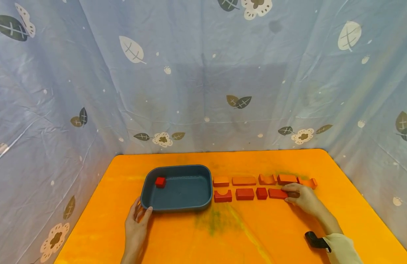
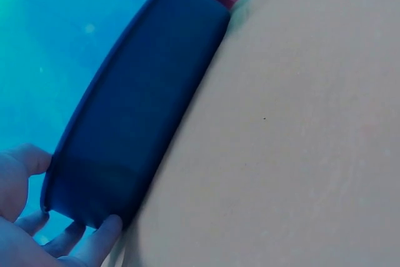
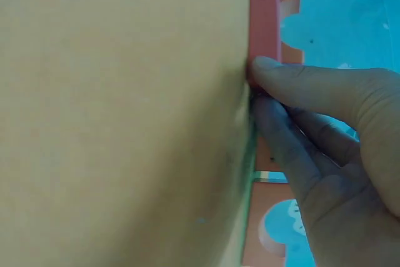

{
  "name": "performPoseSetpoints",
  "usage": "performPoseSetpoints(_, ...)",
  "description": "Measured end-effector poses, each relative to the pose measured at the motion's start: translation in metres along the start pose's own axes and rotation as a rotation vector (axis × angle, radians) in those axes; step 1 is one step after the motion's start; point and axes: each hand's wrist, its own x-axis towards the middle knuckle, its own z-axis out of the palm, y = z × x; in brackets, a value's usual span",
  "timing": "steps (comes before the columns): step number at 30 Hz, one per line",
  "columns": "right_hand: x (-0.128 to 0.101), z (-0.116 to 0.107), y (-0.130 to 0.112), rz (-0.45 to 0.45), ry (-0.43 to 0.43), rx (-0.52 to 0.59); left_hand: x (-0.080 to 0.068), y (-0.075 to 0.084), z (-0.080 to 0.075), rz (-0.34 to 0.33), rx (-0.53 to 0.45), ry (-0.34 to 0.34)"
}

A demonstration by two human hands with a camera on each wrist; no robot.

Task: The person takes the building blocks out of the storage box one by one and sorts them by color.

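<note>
Head view: left hand [image 1: 136, 224] braces the near-left corner of the blue tray [image 1: 177, 205], thumb on the rim, likely to steady it; one red cube [image 1: 160, 182] sits inside. Right hand [image 1: 300, 197] pinches the end red block [image 1: 277, 193] of the front row; more blocks [image 1: 244, 180] behind. Orange counter [image 1: 223, 234], leaf-print curtain [image 1: 203, 73] all round.

Left wrist: fingers [image 2: 100, 242] curl round the tray wall.

Right wrist: fingertips [image 3: 275, 70] clamp the block at the counter.
</note>
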Motion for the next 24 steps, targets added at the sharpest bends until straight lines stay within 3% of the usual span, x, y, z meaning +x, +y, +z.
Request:
performPoseSetpoints(3, 0.002, -0.005, -0.005, -0.039, 0.030, -0.049, 0.001, 0.000, 0.000, 0.011, -0.008, 0.000)
performPoseSetpoints(11, 0.015, -0.014, -0.021, -0.079, 0.063, -0.003, 0.002, 0.000, 0.002, 0.032, -0.014, 0.025)
performPoseSetpoints(17, 0.026, -0.010, -0.035, -0.079, 0.046, -0.026, 0.002, -0.001, 0.001, 0.022, -0.010, 0.017)
performPoseSetpoints(24, 0.039, -0.003, -0.058, -0.089, 0.010, 0.038, 0.002, -0.002, 0.001, 0.009, -0.006, 0.006)
